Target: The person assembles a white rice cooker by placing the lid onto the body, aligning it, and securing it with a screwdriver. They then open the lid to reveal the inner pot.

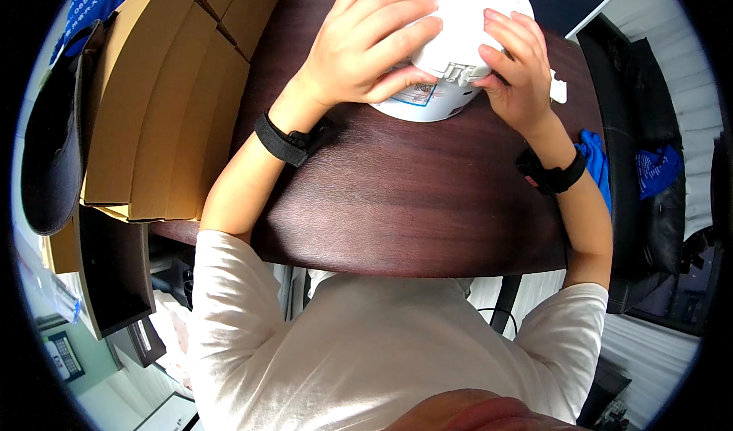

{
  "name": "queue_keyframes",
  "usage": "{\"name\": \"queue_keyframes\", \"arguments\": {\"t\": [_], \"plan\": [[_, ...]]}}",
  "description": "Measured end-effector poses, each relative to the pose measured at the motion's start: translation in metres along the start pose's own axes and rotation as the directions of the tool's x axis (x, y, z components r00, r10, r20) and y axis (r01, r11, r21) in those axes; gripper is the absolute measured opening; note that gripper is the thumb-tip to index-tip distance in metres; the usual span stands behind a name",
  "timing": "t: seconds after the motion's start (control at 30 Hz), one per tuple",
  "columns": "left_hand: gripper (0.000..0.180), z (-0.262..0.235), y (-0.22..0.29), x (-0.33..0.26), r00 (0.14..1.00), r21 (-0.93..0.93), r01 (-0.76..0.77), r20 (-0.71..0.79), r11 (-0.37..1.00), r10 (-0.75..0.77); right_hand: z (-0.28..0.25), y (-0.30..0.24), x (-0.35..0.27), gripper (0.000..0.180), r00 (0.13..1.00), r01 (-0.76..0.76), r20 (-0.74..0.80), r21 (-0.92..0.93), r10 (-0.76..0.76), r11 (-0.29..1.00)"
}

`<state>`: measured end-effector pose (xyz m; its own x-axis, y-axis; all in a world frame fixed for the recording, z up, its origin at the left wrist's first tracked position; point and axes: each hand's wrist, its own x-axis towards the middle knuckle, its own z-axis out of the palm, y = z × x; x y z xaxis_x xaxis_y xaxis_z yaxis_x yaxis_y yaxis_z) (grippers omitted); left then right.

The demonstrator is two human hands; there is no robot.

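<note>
A white round appliance [459, 43], perhaps a rice cooker, stands at the far side of the dark wooden table; its top runs out of the picture. A small pale-grey latch or hinge part [461, 73] sits in its near rim. My left hand [372, 43] lies over the left of the white top, thumb at the rim beside that part, gripping the edge. On the other side, my right hand [518, 63] has bent fingers on the top and its thumb close to the grey part. Below the rim, a blue-edged label [418, 95] is partly hidden by my left thumb.
Brown cardboard boxes [164, 103] stand along the table's left side, with a dark cap [55, 141] beside them. Blue cloth [594, 160] lies by the right table edge [427, 202]. A black sofa [649, 87] stands beyond. A small white piece [559, 89] lies near my right hand.
</note>
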<state>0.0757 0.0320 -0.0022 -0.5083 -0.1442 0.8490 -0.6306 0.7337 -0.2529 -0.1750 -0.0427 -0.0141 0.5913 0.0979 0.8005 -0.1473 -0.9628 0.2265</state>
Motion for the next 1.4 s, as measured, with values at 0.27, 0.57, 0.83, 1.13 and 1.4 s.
{"name": "queue_keyframes", "arguments": {"t": [0.27, 0.57, 0.83, 1.13, 1.4], "plan": [[0.053, 0.003, 0.001, -0.003, 1.0, 0.005, 0.007, -0.025, 1.0, -0.007, 0.007, -0.001, -0.002, 0.038, 0.998, 0.031, -0.055, -0.052, -0.033, 0.998], [0.055, 0.004, -0.002, -0.004, 0.999, 0.008, 0.014, -0.033, 1.0, -0.014, 0.009, -0.002, -0.002, 0.038, 0.997, 0.023, -0.069, -0.075, -0.028, 0.997], [0.077, 0.004, 0.002, 0.008, 0.986, -0.084, 0.151, -0.051, 0.985, -0.156, 0.012, -0.007, -0.001, 0.039, 0.996, -0.016, -0.091, -0.114, 0.006, 0.993], [0.077, -0.007, 0.019, 0.026, 0.964, 0.146, 0.176, 0.175, 0.974, -0.2, 0.013, -0.008, 0.0, 0.041, 0.994, -0.012, -0.111, -0.093, 0.001, 0.996], [0.078, 0.001, 0.023, 0.023, 0.961, 0.169, 0.231, 0.112, 0.958, -0.251, 0.011, -0.008, -0.001, 0.04, 0.994, -0.012, -0.109, -0.084, 0.003, 0.996]]}}
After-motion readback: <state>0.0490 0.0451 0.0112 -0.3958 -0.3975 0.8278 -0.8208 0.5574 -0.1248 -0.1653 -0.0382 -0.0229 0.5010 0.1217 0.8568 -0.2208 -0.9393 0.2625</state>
